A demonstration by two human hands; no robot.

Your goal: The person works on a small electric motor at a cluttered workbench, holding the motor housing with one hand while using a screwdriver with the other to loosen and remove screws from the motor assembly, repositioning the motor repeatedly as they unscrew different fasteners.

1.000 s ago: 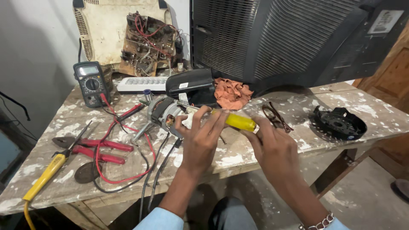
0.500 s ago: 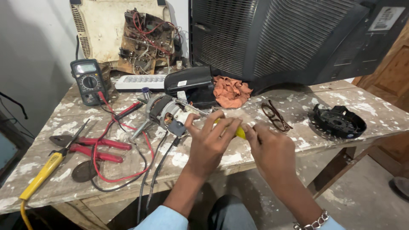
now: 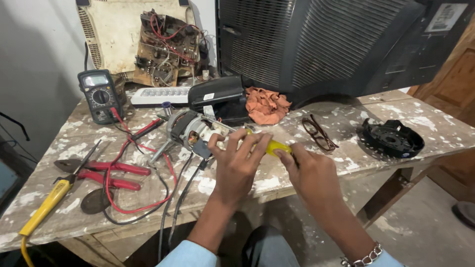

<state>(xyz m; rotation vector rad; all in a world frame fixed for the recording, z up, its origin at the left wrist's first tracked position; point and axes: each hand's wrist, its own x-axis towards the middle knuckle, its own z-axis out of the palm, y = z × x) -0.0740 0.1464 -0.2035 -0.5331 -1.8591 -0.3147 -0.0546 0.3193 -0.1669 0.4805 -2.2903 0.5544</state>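
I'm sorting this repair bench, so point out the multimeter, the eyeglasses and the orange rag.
multimeter (image 3: 100, 95): head view, on its round dial.
eyeglasses (image 3: 319, 133): head view, on the frame between the lenses.
orange rag (image 3: 266, 104): head view, on its crumpled middle.

Soft, even indoor light falls from about 10 o'clock, leaving the wall (image 3: 34, 59) pale and shadows faint. The picture is sharp at centre, with mild wide-angle stretch toward 4 and 8 o'clock; no glare.

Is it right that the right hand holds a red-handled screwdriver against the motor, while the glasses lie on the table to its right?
Not quite. In the head view the screwdriver in the right hand has a yellow handle, not red. It does point at the motor, and the glasses lie to the right.
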